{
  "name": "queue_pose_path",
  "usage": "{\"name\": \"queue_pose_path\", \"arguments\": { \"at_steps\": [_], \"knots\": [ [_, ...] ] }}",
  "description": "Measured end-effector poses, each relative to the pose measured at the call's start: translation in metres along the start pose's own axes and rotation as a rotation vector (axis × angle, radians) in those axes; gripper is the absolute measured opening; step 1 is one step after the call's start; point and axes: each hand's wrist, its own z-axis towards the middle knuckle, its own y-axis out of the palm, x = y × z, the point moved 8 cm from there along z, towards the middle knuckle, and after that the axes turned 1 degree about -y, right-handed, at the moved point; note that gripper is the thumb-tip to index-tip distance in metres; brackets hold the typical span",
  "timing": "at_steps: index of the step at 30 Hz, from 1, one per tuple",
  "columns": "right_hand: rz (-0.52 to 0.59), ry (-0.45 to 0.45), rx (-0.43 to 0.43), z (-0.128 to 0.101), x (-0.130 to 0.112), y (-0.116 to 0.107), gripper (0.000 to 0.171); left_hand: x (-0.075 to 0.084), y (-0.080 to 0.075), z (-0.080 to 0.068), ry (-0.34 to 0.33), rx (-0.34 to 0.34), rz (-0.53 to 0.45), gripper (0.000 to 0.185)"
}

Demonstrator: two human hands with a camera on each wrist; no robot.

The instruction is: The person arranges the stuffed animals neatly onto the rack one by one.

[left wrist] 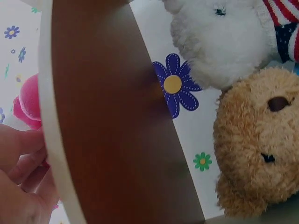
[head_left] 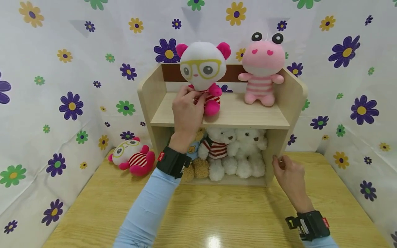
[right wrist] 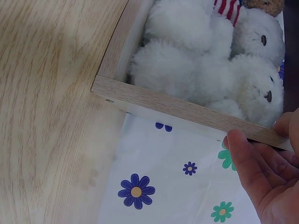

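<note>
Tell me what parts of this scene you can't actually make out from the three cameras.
- Left hand grip on the glasses plush: head view shows only the back of the hand; left wrist view is blocked by the shelf board.
- Brown bear: head view, hidden behind the left wrist.
- Right hand fingertips: head view, hidden against the shelf side; right wrist view cuts the hand off at the edge.
</note>
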Motion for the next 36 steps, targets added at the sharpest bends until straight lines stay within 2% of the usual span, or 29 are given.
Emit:
{"name": "queue_pose_path", "arguments": {
  "at_steps": [9,16,28,32,36],
  "knots": [
    [0.001,0.008,-0.007,0.000,0.000,0.001,0.020,0.002,0.024,0.004,-0.020,-0.102,0.030,0.019],
    [0.004,0.007,0.006,0.001,-0.002,-0.001,0.022,0.000,0.035,0.005,-0.034,-0.212,0.104,0.029],
    [0.008,0.047,-0.011,-0.007,0.000,0.001,0.021,0.005,0.054,0.004,-0.029,-0.319,0.120,0.039],
    [0.007,0.042,-0.006,-0.007,-0.001,0.001,0.019,0.005,0.062,0.003,-0.036,-0.394,0.114,0.048],
    [0.006,0.018,0.009,-0.004,-0.003,-0.001,0.019,0.003,0.071,0.002,-0.048,-0.517,0.086,0.058]
  ]
}}
